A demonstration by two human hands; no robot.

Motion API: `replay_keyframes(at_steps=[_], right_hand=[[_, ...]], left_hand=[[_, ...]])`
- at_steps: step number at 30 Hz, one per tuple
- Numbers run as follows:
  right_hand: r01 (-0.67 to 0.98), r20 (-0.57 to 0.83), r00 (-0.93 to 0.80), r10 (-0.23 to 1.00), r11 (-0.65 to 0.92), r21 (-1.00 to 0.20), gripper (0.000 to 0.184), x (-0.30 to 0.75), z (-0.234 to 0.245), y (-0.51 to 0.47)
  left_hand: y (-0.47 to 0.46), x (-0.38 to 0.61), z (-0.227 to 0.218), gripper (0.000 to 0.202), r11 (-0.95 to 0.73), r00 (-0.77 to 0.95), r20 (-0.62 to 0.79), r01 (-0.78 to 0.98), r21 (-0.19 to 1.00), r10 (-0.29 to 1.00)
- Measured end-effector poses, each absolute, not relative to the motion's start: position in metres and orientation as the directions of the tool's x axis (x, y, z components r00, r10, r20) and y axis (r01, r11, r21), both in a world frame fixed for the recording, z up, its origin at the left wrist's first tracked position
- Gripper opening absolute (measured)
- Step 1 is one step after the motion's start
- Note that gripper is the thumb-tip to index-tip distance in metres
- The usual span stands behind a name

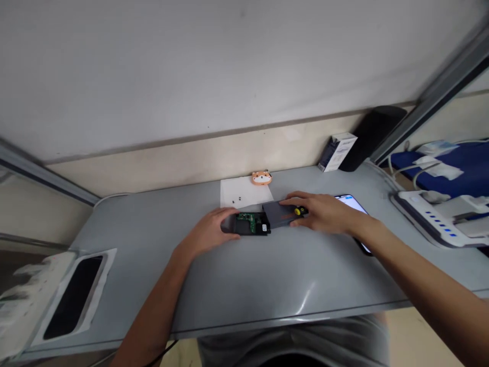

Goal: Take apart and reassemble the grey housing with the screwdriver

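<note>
My left hand grips the left end of a dark tray-like housing, with fingers along its far side and thumb along the near side. In the housing sits a green circuit board, with a small white label near its right end. My right hand is closed around a dark grey casing, which overlaps the right end of the housing. A yellow-and-black round-ended piece shows between the right thumb and fingers; its kind is unclear. Several tiny dark screws lie on a white paper sheet just beyond.
An orange animal-face case rests on the paper's back edge. A lit phone lies under my right forearm. Back right stand a small box and a black cylinder. White devices flank the desk; a black phone-shaped slab lies left.
</note>
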State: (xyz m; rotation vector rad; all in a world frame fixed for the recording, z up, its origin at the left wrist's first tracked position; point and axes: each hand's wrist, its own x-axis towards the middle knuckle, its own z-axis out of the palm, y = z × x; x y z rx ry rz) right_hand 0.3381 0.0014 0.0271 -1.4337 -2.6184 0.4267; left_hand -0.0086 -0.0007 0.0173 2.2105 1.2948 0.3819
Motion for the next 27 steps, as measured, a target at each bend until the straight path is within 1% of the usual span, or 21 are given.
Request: replay_keyframes(at_steps=[2, 6, 11, 13, 15, 20, 22, 25, 27], right_hand=[[0.792, -0.028, -0.556, 0.831, 0.519, -0.321, 0.053, 0.339, 0.026, 0.002], [0.792, 0.018, -0.536, 0.844, 0.510, -0.336, 0.055, 0.346, 0.018, -0.008], [0.808, -0.001, -0.489, 0.872, 0.453, -0.377, 0.046, 0.349, 0.021, -0.012], [0.797, -0.010, -0.500, 0.866, 0.455, -0.397, 0.046, 0.343, 0.025, -0.011], [0.786, -0.012, -0.525, 0.851, 0.479, -0.391, 0.048, 0.334, 0.028, -0.011], [0.781, 0.019, -0.576, 0.817, 0.557, -0.283, 0.052, 0.315, 0.021, -0.016], [0.772, 0.045, -0.589, 0.807, 0.578, -0.266, 0.052, 0.310, 0.014, -0.017], [0.751, 0.095, -0.595, 0.798, 0.594, -0.290, 0.054, 0.298, 0.007, -0.019], [0.737, 0.106, -0.589, 0.801, 0.586, -0.336, 0.055, 0.290, 0.006, -0.021]], left_hand=[[-0.001, -0.008, 0.017, 0.059, -0.401, 0.502, -0.007, 0.700, 0.590, 0.865], [-0.003, -0.006, 0.019, 0.060, -0.407, 0.499, -0.006, 0.714, 0.570, 0.867], [-0.002, -0.004, 0.014, 0.061, -0.418, 0.498, 0.004, 0.724, 0.549, 0.867], [-0.001, -0.003, 0.012, 0.061, -0.436, 0.510, 0.018, 0.716, 0.545, 0.860], [0.000, -0.002, 0.010, 0.061, -0.455, 0.521, 0.036, 0.709, 0.539, 0.853], [0.000, 0.003, 0.007, 0.064, -0.479, 0.536, 0.043, 0.712, 0.514, 0.843], [-0.001, 0.005, 0.005, 0.066, -0.477, 0.532, 0.037, 0.723, 0.500, 0.846], [-0.003, 0.006, 0.002, 0.073, -0.466, 0.521, 0.022, 0.742, 0.482, 0.853], [-0.004, 0.007, 0.002, 0.079, -0.462, 0.523, 0.002, 0.752, 0.469, 0.853]])
